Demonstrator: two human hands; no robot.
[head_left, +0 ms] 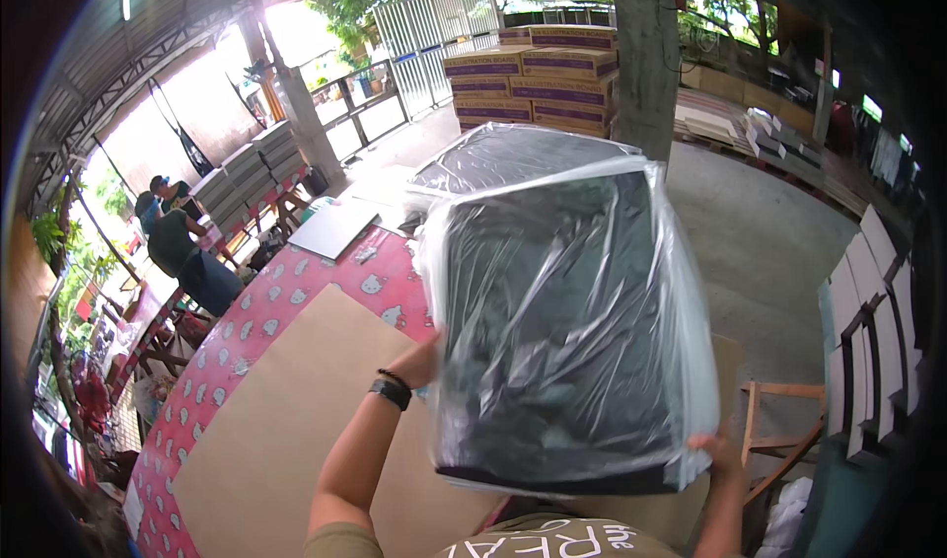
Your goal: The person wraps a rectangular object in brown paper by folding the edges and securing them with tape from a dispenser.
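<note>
Between my two hands is a thick rectangular black pack [552,331] wrapped in clear, wrinkled plastic, tilted up in front of my body. Gripping its left edge is my left hand [416,361], with dark bands at the wrist; its fingertips are hidden by the pack. Lower down, my right hand [720,451] is closed on the right edge near the bottom corner. Behind it, a second plastic-wrapped dark pack [523,153] lies on the far part of the table. A large brown sheet of paper or board [306,400] spreads flat beneath my left arm.
A pink patterned cover [222,375] dresses the table, and a pale flat panel [333,228] rests at its far side. Stacked cartons [572,89] stand beside a concrete pillar [646,74]. Two people [187,247] work at the left. Right are a wooden frame [779,440] and grey-white stacks [868,321].
</note>
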